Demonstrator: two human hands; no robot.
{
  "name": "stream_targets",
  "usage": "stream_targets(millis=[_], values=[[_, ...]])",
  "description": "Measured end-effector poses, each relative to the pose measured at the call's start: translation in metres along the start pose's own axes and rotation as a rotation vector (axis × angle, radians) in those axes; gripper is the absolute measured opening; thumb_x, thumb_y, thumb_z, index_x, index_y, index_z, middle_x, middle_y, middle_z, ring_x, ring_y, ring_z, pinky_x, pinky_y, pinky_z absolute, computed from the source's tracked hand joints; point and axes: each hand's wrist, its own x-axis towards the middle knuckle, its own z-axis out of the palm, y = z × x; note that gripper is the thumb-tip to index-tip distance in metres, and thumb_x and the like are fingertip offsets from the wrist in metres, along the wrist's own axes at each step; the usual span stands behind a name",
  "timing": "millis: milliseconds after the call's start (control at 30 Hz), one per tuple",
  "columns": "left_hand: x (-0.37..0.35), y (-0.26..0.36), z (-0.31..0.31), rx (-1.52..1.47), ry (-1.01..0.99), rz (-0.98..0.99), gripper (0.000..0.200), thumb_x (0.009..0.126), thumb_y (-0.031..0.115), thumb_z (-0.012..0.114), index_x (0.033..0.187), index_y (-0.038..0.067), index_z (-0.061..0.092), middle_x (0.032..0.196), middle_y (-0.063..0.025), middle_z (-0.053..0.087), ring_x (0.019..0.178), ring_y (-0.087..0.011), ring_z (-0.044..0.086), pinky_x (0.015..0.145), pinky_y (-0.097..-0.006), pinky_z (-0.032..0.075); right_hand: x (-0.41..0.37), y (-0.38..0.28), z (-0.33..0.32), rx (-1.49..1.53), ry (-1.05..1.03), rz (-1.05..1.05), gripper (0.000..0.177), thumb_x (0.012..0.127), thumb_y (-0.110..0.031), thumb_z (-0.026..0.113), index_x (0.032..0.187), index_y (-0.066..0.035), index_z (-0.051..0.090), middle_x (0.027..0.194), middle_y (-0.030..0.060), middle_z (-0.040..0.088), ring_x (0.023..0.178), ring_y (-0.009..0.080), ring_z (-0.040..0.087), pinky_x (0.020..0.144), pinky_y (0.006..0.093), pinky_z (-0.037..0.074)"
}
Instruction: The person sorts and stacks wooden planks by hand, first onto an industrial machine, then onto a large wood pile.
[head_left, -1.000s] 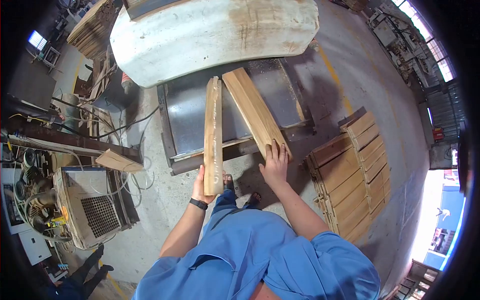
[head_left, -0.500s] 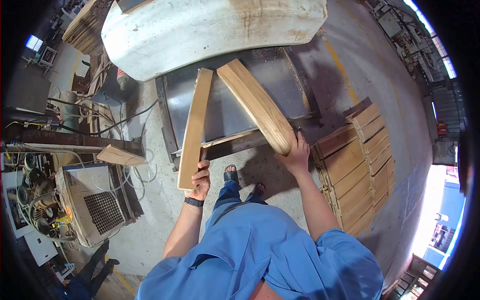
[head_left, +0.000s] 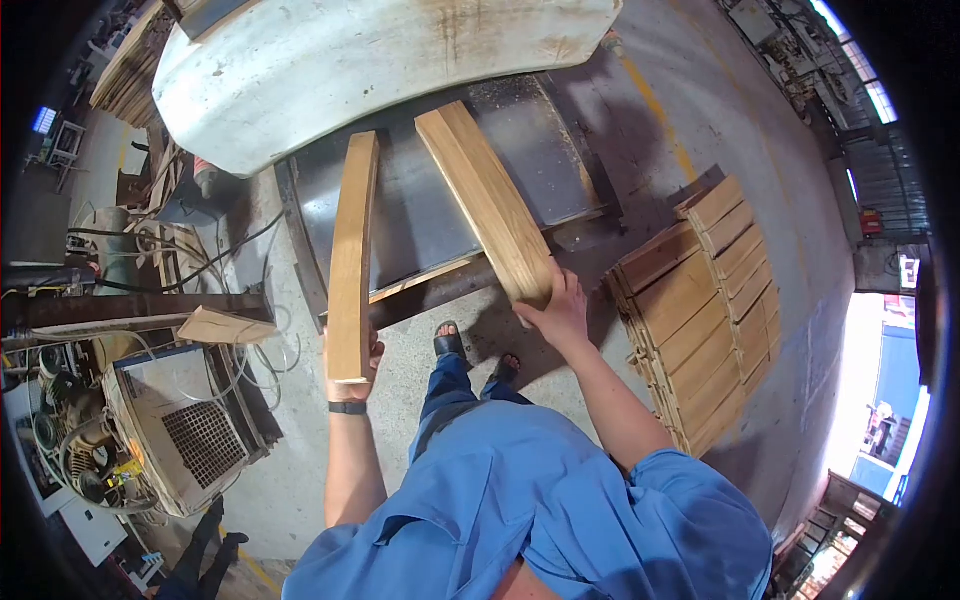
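Note:
My left hand [head_left: 370, 362] grips the near end of a narrow wooden board [head_left: 352, 250], its fingers wrapped round from beneath. That board points away from me over the dark metal table [head_left: 420, 185]. A wider wooden board [head_left: 487, 200] slants from upper left to lower right, and my right hand [head_left: 558, 312] is closed on its near end, thumb along the end and fingers on the right side. Both boards overlap the metal table in this view. Their far ends lie close to the big white curved machine cover [head_left: 390, 60].
Right of me stands a stack of wooden boards [head_left: 690, 320]. On the left are a compressor-like machine [head_left: 80, 420], a crate with a grille [head_left: 185, 410], a loose wood piece [head_left: 225, 326] and hoses. A person's legs [head_left: 205, 550] show at lower left.
My left hand has swung left with the narrow board, which has turned to show more of its broad face. The wider board and my right hand have shifted slightly left.

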Motion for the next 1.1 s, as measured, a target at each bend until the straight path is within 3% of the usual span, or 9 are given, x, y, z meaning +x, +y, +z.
stream_targets(millis=[133, 200, 300, 433, 533, 667, 833, 1067, 1100], values=[[-0.001, 0.018, 0.015, 0.377, -0.149, -0.037, 0.085, 0.095, 0.059, 0.064, 0.148, -0.005, 0.043, 0.129, -0.0176, 0.064, 0.121, -0.0277, 0.063, 0.102, -0.0405, 0.052, 0.025, 0.054, 0.027, 0.491, -0.013, 0.08, 0.099, 0.078, -0.046, 0.085, 0.154, -0.004, 0.038, 0.14, 0.0206, 0.054, 0.131, 0.0321, 0.053, 0.111, 0.0416, 0.041], [0.019, 0.008, 0.011, 0.9, -0.007, 0.067, 0.08, 0.094, 0.05, 0.069, 0.147, -0.006, 0.045, 0.136, -0.0183, 0.061, 0.119, -0.0272, 0.064, 0.103, -0.0372, 0.05, 0.032, 0.069, 0.029, 0.789, -0.194, 0.241, 0.092, 0.082, -0.048, 0.083, 0.15, 0.001, 0.044, 0.133, 0.0197, 0.06, 0.124, 0.0291, 0.058, 0.107, 0.0384, 0.044], [0.047, -0.019, -0.008, 0.963, 0.151, 0.112, 0.074, 0.093, 0.044, 0.072, 0.146, -0.003, 0.05, 0.133, -0.0191, 0.06, 0.118, -0.0327, 0.06, 0.104, -0.0392, 0.046, 0.043, 0.079, 0.03, 0.955, -0.405, 0.289, 0.078, 0.086, -0.047, 0.08, 0.142, 0.0, 0.054, 0.13, 0.0142, 0.064, 0.119, 0.0219, 0.06, 0.104, 0.0365, 0.045], [0.072, -0.028, -0.013, 2.038, 0.522, 0.311, 0.069, 0.091, 0.039, 0.073, 0.148, 0.007, 0.052, 0.119, -0.0214, 0.053, 0.117, -0.0404, 0.047, 0.101, -0.0492, 0.04, 0.038, 0.083, 0.044, 1.258, -0.546, 0.393, 0.066, 0.088, -0.045, 0.078, 0.139, -0.008, 0.058, 0.129, 0.0076, 0.065, 0.118, 0.0217, 0.062, 0.1, 0.0368, 0.049], [0.057, -0.033, 0.036, 2.118, 0.612, 0.48, 0.073, 0.09, 0.043, 0.073, 0.149, 0.007, 0.05, 0.128, -0.0233, 0.05, 0.119, -0.0429, 0.046, 0.101, -0.0533, 0.041, 0.026, 0.083, 0.047, 1.507, -0.606, 0.478, 0.06, 0.09, -0.044, 0.076, 0.137, -0.012, 0.059, 0.127, 0.0029, 0.065, 0.12, 0.0223, 0.062, 0.099, 0.0374, 0.051], [0.04, -0.058, 0.067, 1.936, 0.254, 0.779, 0.073, 0.09, 0.035, 0.075, 0.151, 0.008, 0.045, 0.13, -0.0238, 0.049, 0.119, -0.0429, 0.049, 0.103, -0.052, 0.041, 0.009, 0.066, 0.024, 1.684, -0.635, 0.322, 0.054, 0.089, -0.027, 0.077, 0.137, -0.013, 0.057, 0.132, 0.0025, 0.063, 0.122, 0.0212, 0.061, 0.099, 0.0376, 0.053], [0.049, -0.141, 0.084, 1.551, -0.06, 0.338, 0.071, 0.096, 0.037, 0.071, 0.151, 0.002, 0.042, 0.139, -0.0259, 0.046, 0.123, -0.0352, 0.053, 0.101, -0.044, 0.048, 0.015, 0.041, 0.007, 1.399, -0.494, -0.01, 0.06, 0.086, -0.002, 0.076, 0.141, -0.011, 0.053, 0.142, 0.0063, 0.055, 0.123, 0.0226, 0.06, 0.101, 0.0394, 0.054], [0.06, -0.133, 0.116, 1.068, -0.079, 0.102, 0.079, 0.098, 0.048, 0.065, 0.153, -0.003, 0.039, 0.134, -0.0264, 0.055, 0.125, -0.038, 0.054, 0.103, -0.0456, 0.046, 0.011, -0.019, 0.025, 1.005, -0.187, -0.258, 0.079, 0.092, -0.011, 0.074, 0.156, -0.008, 0.028, 0.147, 0.015, 0.051, 0.127, 0.0265, 0.057, 0.107, 0.0408, 0.047], [0.071, -0.14, 0.095, 1.278, -0.036, 0.217, 0.077, 0.098, 0.047, 0.065, 0.152, -0.003, 0.041, 0.135, -0.0255, 0.055, 0.122, -0.0352, 0.056, 0.099, -0.0446, 0.049, 0.017, -0.016, 0.042, 0.875, -0.081, -0.244, 0.072, 0.094, -0.013, 0.073, 0.154, -0.006, 0.034, 0.144, 0.0168, 0.053, 0.125, 0.025, 0.058, 0.107, 0.0395, 0.048]])
